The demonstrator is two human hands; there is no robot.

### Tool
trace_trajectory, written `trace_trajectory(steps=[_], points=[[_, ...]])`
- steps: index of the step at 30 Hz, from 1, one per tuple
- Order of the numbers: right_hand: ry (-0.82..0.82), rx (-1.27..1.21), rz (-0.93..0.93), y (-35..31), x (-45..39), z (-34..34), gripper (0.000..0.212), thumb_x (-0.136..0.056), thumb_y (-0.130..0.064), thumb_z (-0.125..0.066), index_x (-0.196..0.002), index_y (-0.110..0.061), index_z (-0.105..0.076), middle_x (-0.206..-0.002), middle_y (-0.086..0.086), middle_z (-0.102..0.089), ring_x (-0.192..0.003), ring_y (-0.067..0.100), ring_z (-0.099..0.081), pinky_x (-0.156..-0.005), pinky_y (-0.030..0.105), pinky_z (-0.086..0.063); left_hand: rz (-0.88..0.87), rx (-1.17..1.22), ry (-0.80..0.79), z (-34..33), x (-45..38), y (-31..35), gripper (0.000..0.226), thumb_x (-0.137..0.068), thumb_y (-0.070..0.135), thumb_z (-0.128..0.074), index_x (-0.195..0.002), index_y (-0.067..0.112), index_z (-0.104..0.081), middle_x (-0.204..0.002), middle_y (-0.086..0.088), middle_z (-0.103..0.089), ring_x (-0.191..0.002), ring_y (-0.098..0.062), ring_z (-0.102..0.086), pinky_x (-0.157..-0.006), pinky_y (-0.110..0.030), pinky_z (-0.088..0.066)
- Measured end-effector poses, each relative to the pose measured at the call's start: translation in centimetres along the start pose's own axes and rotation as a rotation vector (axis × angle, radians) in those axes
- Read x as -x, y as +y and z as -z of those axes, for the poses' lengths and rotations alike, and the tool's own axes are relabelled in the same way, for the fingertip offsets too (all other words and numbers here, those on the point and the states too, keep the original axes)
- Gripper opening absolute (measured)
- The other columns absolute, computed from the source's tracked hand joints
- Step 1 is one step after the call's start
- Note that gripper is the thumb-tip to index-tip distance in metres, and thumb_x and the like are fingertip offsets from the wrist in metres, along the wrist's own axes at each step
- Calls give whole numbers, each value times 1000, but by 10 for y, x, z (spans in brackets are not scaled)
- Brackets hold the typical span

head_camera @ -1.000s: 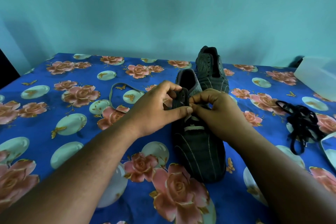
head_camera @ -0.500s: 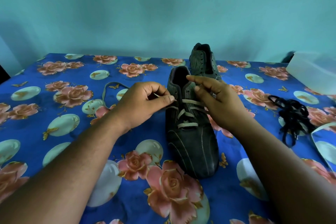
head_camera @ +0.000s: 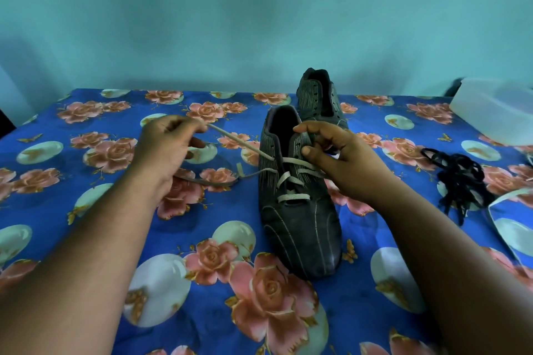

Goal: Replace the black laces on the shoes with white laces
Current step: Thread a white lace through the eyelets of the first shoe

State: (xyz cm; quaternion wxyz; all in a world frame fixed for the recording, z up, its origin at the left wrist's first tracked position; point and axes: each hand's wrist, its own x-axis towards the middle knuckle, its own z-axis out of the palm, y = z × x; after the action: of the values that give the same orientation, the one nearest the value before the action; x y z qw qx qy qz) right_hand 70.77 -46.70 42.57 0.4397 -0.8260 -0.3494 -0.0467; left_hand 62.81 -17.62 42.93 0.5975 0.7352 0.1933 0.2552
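Drawn further left since the earlier frame, left hand (head_camera: 170, 150) pinching white lace (head_camera: 239, 140) taut in closed grip, right hand (head_camera: 337, 158) curled, gripping near shoe (head_camera: 297, 204) tongue on bench (head_camera: 86, 225).

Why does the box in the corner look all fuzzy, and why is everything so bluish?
Head view: the wide lens smears its edges, so the plastic box blurs; dim teal light tints everything; the near shoe in the middle stays sharp.

Left hand (head_camera: 170, 150): pinching the white lace (head_camera: 239, 141) taut.
Right hand (head_camera: 340, 158): gripping the near shoe (head_camera: 300, 228) tongue.
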Motion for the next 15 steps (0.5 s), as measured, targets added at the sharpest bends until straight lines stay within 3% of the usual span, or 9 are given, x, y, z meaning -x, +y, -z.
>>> trace_trajectory(steps=[2,4,7,9,10,12,15], points=[[-3,-25,6,-2,0,0,33,-98,-23,-68,-127,-39,-64,-77,-3,-59,-84,13,-59,-86,31,-49,4,-45,140,4,-6,-5,14,-93,31,-68,-86,21,-74,-90,-8,-76,-84,-24,-72,-75,-38,-50],[-15,-37,-2,-3,0,1,33,-98,-23,-68,-127,-38,-65,-78,0,-60,-82,12,-60,-84,27,-48,-52,-164,151,0,-6,-9,13,-96,32,-67,-96,20,-72,-98,-9,-74,-83,-21,-68,-75,-34,-50],[-23,-31,-13,-3,1,0,33,-98,-27,-67,-127,-41,-64,-80,1,-61,-84,13,-61,-85,29,-49,-234,-321,-34,-16,8,-2,26,-98,43,-64,-116,24,-66,-115,8,-62,-96,-6,-59,-83,-22,-48],[-23,-30,-11,-2,1,0,34,-98,-28,-67,-128,-42,-63,-80,0,-61,-84,13,-61,-86,33,-50,-451,-360,-240,-27,19,2,31,-96,51,-62,-108,23,-67,-112,9,-61,-102,6,-55,-88,-7,-39],[-21,-33,-8,-2,0,0,34,-98,-28,-67,-128,-43,-63,-81,0,-61,-84,13,-61,-86,33,-51,-535,-363,-348,-32,23,1,35,-95,54,-61,-102,21,-69,-107,7,-63,-104,4,-56,-89,-6,-38],[-20,-28,-3,0,0,0,36,-99,-29,-66,-132,-44,-62,-81,0,-60,-85,13,-61,-86,34,-51,-557,-366,-492,-39,29,-4,42,-94,58,-58,-99,17,-69,-105,5,-63,-107,-5,-57,-91,-9,-38],[-18,-1,-5,2,-1,0,40,-102,-31,-60,-138,-48,-57,-79,-5,-58,-78,8,-58,-79,30,-50,-464,-348,-531,-41,31,-5,38,-91,54,-60,-96,18,-69,-110,2,-60,-112,-9,-56,-90,-10,-36]])
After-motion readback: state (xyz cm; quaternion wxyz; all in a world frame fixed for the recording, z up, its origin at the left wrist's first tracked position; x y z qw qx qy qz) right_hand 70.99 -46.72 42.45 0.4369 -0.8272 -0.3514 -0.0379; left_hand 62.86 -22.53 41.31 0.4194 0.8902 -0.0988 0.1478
